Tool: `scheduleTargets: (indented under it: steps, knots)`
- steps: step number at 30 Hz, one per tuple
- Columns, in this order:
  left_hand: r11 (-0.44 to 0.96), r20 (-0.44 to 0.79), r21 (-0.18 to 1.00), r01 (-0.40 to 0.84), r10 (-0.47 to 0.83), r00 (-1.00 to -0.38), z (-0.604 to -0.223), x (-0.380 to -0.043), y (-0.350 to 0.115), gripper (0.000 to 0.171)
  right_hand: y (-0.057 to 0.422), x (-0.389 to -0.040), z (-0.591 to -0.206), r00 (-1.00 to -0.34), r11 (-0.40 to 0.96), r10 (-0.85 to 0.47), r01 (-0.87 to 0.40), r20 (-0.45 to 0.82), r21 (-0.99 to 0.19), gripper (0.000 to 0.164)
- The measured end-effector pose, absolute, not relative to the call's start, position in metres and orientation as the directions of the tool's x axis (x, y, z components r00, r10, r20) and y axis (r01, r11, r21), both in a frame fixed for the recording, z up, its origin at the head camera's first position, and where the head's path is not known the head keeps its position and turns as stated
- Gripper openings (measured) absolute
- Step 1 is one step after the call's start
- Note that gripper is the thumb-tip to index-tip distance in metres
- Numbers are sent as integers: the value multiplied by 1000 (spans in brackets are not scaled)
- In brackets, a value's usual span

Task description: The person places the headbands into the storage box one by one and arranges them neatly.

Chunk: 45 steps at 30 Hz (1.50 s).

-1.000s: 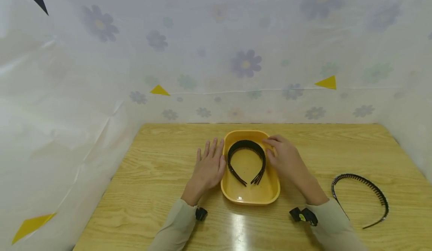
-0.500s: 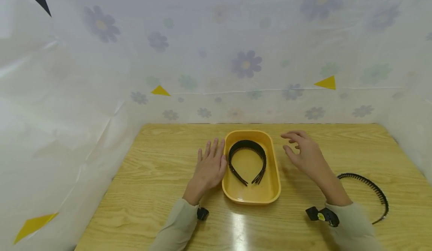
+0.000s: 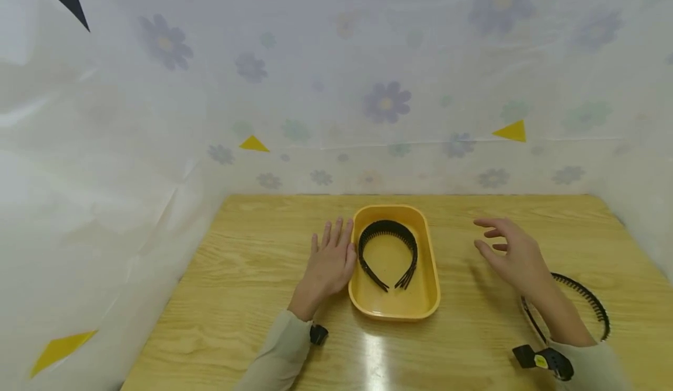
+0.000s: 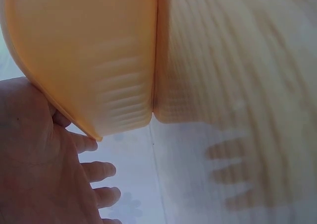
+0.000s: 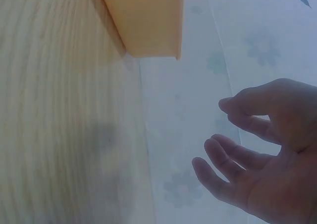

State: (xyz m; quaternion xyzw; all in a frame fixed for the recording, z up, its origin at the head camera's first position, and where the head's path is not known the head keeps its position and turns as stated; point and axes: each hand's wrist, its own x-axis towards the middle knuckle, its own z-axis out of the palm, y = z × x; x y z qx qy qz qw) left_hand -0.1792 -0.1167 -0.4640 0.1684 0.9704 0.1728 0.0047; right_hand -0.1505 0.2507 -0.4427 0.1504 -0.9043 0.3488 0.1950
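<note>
In the head view, several black toothed headbands (image 3: 388, 227) lie nested together in a yellow plastic tub (image 3: 393, 312). My left hand (image 3: 328, 265) rests against the tub's left rim with its fingers straight. The left wrist view shows that hand (image 4: 44, 154) at the rim, beside the tub's outer wall (image 4: 89, 60). My right hand (image 3: 512, 253) is raised over the table to the right of the tub, fingers loosely bent and holding nothing. Another thin black headband (image 3: 586, 294) lies on the table at the right, partly hidden by my right forearm.
The wood-grain table (image 3: 252, 262) reaches back to a pale flowered sheet (image 3: 326, 87) that hangs behind it and along both sides. Yellow triangles (image 3: 509, 131) mark the sheet. Each wrist carries a small black camera (image 3: 544, 362).
My right hand has left the tub's right rim and moved right, over toward the loose headband. The left hand stays at the tub, and the nested headbands lie as before.
</note>
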Motion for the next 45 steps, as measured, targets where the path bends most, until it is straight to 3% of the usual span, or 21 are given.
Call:
scheduleTargets:
  steps: [12, 37, 45]
  knots:
    - [880, 75, 335, 337, 331, -941, -467, -178, -122, 58, 289, -124, -455, -921, 665, -76, -332, 381, -669, 44]
    - [878, 73, 340, 338, 333, -940, -468, -179, -122, 57, 360, -86, -482, -920, 850, 34, -179, 391, -495, 38]
    - [872, 88, 349, 344, 335, -938, -468, -181, -123, 57, 379, -80, -489, -955, 848, 11, -149, 297, -508, 37]
